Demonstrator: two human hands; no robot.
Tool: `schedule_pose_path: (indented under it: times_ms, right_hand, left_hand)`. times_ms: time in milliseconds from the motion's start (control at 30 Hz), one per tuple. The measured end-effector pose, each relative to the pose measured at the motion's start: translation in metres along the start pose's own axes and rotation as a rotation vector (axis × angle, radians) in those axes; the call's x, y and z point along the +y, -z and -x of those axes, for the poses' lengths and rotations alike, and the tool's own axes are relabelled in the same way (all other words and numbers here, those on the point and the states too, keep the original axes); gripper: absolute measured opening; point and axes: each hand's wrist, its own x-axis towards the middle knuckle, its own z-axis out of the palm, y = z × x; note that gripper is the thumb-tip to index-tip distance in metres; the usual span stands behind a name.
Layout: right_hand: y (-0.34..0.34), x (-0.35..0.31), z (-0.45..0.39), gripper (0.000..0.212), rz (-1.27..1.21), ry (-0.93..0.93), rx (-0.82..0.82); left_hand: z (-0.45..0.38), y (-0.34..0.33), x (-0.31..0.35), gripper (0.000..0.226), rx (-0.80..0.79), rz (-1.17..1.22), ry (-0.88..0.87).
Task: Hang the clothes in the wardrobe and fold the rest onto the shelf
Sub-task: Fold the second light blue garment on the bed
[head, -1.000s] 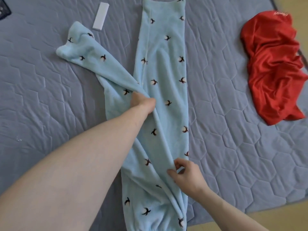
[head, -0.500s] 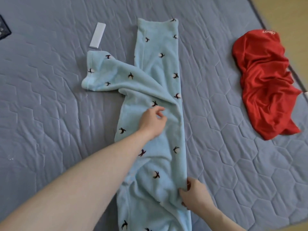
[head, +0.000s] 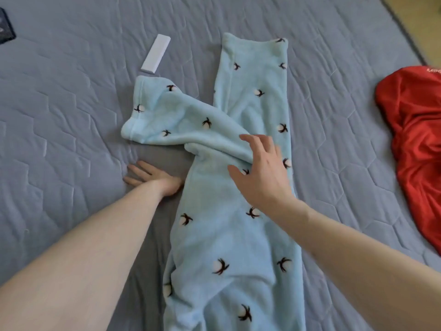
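Observation:
Light blue fleece trousers (head: 229, 235) with a dark-and-white print lie lengthwise on the grey quilted bed (head: 71, 139). One leg runs straight away from me; the other is bent across to the left, its cuff near a white box. My left hand (head: 152, 179) lies flat on the quilt just left of the trousers, fingers straight. My right hand (head: 260, 173) hovers with spread fingers over the spot where the two legs cross, holding nothing.
A crumpled red garment (head: 417, 144) lies at the right edge of the bed. A small white rectangular box (head: 155, 53) sits beyond the bent leg. A dark object (head: 6, 29) shows at the far left corner. Wooden floor (head: 424, 25) runs past the bed's right side.
My left hand let go of the trousers and moved left onto the quilt. My right hand released the lower hem and rose to the leg crossing.

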Motion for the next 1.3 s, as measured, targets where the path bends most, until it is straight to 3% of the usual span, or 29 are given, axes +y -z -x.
schedule_pose_path:
  times_ms: [67, 167, 267, 333, 400, 533, 600, 633, 667, 700, 733, 767, 833, 900, 967, 1033, 1133, 1267, 1300]
  right_hand:
    - [-0.018, -0.015, -0.034, 0.062, 0.054, 0.096, 0.017]
    - [-0.043, -0.027, -0.073, 0.062, 0.189, 0.152, -0.027]
    - [-0.062, -0.029, -0.094, 0.058, 0.406, 0.176, -0.162]
    - [-0.069, -0.026, -0.101, 0.038, 0.426, 0.177, -0.176]
    - [-0.065, -0.029, -0.104, 0.023, 0.166, 0.103, -0.112]
    - [-0.022, -0.038, -0.108, 0.014, -0.465, -0.195, 0.107]
    - [0.003, -0.029, -0.118, 0.008, -0.659, -0.402, 0.249]
    - [0.013, -0.019, -0.126, 0.005, -0.755, -0.532, 0.308]
    - [0.021, -0.008, -0.135, 0.006, -0.810, -0.660, 0.353]
    - [0.027, 0.005, -0.142, 0.011, -0.789, -0.767, 0.362]
    - [0.030, 0.017, -0.146, 0.017, -0.690, -0.837, 0.329]
    - [0.031, 0.029, -0.146, 0.026, -0.537, -0.854, 0.266]
    - [0.031, 0.042, -0.141, 0.050, -0.227, -0.697, 0.168]
    - [0.029, 0.038, -0.137, 0.070, -0.030, -0.310, 0.163]
    - [0.021, 0.027, -0.142, 0.079, 0.111, 0.052, 0.044]
    - [0.008, 0.012, -0.150, 0.074, 0.286, 0.238, -0.157]
    - [-0.007, -0.004, -0.164, 0.056, 0.233, 0.221, -0.232]
    - [0.020, -0.035, -0.199, 0.018, -0.378, -0.105, 0.069]
    - [0.031, -0.040, -0.214, 0.019, -0.452, -0.184, 0.150]
  left_hand:
    - [-0.014, -0.005, 0.009, 0.097, 0.085, 0.094, 0.064]
    - [-0.041, -0.012, 0.020, 0.114, 0.166, 0.277, 0.048]
    - [-0.058, -0.027, 0.028, 0.055, 0.314, 0.486, 0.050]
    - [-0.055, -0.032, 0.036, 0.051, 0.385, 0.522, 0.046]
    - [-0.058, -0.026, 0.033, 0.048, 0.424, 0.480, 0.016]
    - [-0.080, -0.045, 0.018, 0.036, 0.542, 0.360, -0.115]
    - [-0.072, -0.033, 0.024, 0.044, 0.476, 0.431, -0.006]
    - [-0.062, -0.022, 0.028, 0.056, 0.379, 0.374, 0.127]
    - [-0.061, -0.022, 0.027, 0.081, 0.265, 0.288, 0.148]
    - [-0.063, -0.021, 0.023, 0.111, 0.106, 0.249, 0.113]
    - [-0.062, -0.019, 0.023, 0.127, 0.055, 0.267, 0.131]
    - [-0.057, -0.019, 0.024, 0.126, 0.106, 0.254, 0.165]
    - [-0.049, -0.018, 0.029, 0.116, 0.133, 0.209, 0.188]
    - [-0.048, -0.019, 0.037, 0.118, 0.098, 0.224, 0.201]
    - [-0.051, -0.010, 0.033, 0.126, 0.060, 0.184, 0.243]
    - [-0.056, -0.006, 0.029, 0.142, -0.026, 0.188, 0.154]
    - [-0.047, -0.005, 0.030, 0.120, 0.067, 0.267, 0.164]
    - [-0.045, -0.002, 0.032, 0.120, 0.008, 0.263, 0.152]
    - [-0.047, 0.000, 0.033, 0.122, -0.018, 0.245, 0.187]
